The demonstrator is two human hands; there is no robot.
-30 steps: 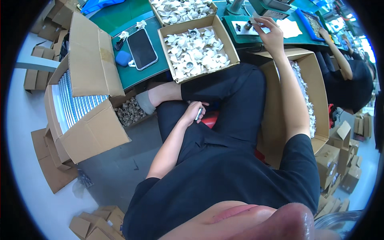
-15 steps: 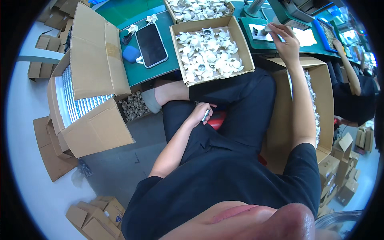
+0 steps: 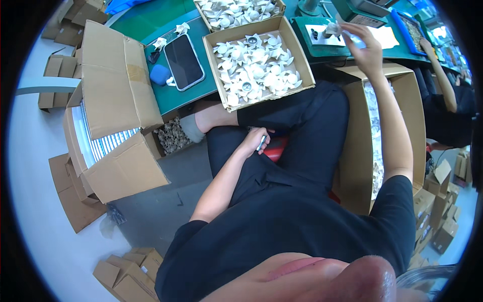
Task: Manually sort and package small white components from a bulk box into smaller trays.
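Note:
At the upper right, my right hand [image 3: 368, 53] is at a small press fixture with its thumb and forefinger closed at a white fan wheel [image 3: 332, 28]. Some blur covers these fingertips. Beneath them lies a white plate [image 3: 322, 43] bearing a small black post [image 3: 315, 34]. My left hand [image 3: 255, 141] rests in my lap, its fingers curled round a small pale, shiny item [image 3: 261, 143] whose kind I cannot make out. Between my hands and beyond my knee, an open cardboard tray [image 3: 308, 75] holds many white fan wheels [image 3: 261, 65], several with dark hubs.
A phone [image 3: 184, 61], a blue case [image 3: 160, 75] and two loose fan wheels lie on the green table [image 3: 173, 100]. Open cartons stand left [image 3: 126, 171] and right [image 3: 352, 151] of me. Behind the tray sits another tray [image 3: 282, 7]. At the far right, a co-worker's arm [image 3: 443, 85] reaches to a blue tray.
My right hand has drawn slightly away from the fixture, and a white fan wheel now shows at its fingertips. The view has shifted a little; my left hand stays in my lap.

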